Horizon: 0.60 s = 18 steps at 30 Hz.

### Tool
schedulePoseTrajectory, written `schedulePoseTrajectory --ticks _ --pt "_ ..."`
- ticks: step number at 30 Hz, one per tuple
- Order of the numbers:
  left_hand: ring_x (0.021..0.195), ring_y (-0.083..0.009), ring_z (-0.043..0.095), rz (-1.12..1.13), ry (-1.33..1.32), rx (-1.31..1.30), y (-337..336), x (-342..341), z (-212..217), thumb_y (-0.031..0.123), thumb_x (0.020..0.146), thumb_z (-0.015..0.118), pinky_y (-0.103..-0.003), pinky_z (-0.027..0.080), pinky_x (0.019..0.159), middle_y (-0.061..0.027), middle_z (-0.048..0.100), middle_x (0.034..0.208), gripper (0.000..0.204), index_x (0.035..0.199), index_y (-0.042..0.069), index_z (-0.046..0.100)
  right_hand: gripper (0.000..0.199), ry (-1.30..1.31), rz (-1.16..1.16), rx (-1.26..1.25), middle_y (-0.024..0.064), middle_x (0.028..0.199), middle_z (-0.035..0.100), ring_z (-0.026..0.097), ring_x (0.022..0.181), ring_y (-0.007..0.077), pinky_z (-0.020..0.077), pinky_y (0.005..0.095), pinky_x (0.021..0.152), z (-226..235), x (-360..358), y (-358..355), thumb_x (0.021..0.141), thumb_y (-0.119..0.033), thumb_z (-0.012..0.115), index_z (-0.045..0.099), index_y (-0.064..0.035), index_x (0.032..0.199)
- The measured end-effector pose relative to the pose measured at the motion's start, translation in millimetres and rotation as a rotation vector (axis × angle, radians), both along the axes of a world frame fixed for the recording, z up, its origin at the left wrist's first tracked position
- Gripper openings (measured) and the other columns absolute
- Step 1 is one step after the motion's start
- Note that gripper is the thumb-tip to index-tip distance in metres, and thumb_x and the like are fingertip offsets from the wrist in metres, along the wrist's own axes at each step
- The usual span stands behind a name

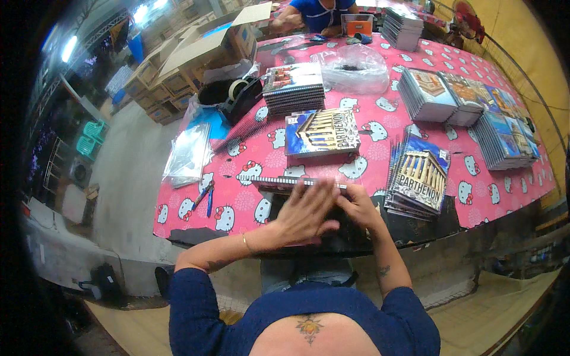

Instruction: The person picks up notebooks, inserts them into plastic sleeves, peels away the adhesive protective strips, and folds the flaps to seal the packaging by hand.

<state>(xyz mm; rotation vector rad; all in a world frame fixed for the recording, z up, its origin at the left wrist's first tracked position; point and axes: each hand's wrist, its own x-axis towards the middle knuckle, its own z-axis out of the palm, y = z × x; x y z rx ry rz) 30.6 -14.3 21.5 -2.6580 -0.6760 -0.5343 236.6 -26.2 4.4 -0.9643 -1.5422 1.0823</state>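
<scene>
A spiral-bound notebook (pixel 274 181) stands on edge at the table's near side, its coil along the top. My right hand (pixel 359 207) grips its right end. My left hand (pixel 310 209), slightly blurred, lies flat against the notebook's near face with fingers stretched out; it hides most of that face. Just beyond lies a stack of notebooks (pixel 320 132) with a columned temple on the cover. To the right of my hands, a loosely fanned pile of notebooks (pixel 418 175) with the same cover rests partly on a black patch of the table edge.
Pens (pixel 208 200) and clear plastic sleeves (pixel 189 155) lie at the left. Behind them sits a tape dispenser (pixel 237 95). More notebook stacks (pixel 294 89) and a clear plastic bag (pixel 353 71) stand farther back. Cardboard boxes (pixel 202 53) fill the far left. A co-worker (pixel 323 15) sits opposite.
</scene>
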Motion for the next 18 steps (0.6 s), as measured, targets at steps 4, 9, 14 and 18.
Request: schedulePoseTrajectory --ticks 4,9,14,18 --pt "0.148 -0.0334 0.018 0.042 0.028 -0.041 -7 4 16 0.061 0.095 0.038 -0.055 -0.003 0.117 -0.0218 0.029 0.155 0.08 0.145 -0.002 0.038 0.032 -0.101 -0.006 -0.011 0.0144 0.1 0.069 0.065 0.089 0.0175 0.0505 0.0329 0.079 12 4 -5 0.09 -0.008 0.063 0.062 -0.0008 0.121" --pt "0.133 -0.032 0.046 0.105 -0.219 -0.257 11 14 61 0.043 0.096 0.052 -0.058 0.004 0.117 -0.0184 0.054 0.136 0.059 0.135 -0.001 0.05 0.032 -0.185 -0.069 0.164 0.0145 0.101 0.07 0.067 0.091 0.0187 0.0513 0.0308 0.081 31 12 -7 0.087 -0.011 0.069 0.065 -0.0014 0.118" --pt "0.093 -0.0192 0.067 -0.033 -0.396 -0.366 17 18 62 0.02 0.087 0.07 -0.052 0.01 0.118 -0.0032 0.07 0.091 0.013 0.097 0.012 0.068 0.021 -0.077 -0.052 -0.05 0.006 0.091 0.071 0.064 0.09 0.0109 0.0517 0.0272 0.079 49 33 -5 0.092 -0.012 0.066 0.07 0.0034 0.106" --pt "0.091 -0.0211 0.066 -0.017 -0.428 -0.351 17 19 58 0.023 0.086 0.071 -0.051 0.022 0.113 -0.0043 0.07 0.091 0.016 0.097 0.011 0.068 0.014 -0.179 0.029 -0.077 0.0049 0.087 0.069 0.064 0.082 0.0111 0.053 0.0277 0.075 62 39 4 0.09 -0.01 0.066 0.069 0.0029 0.095"
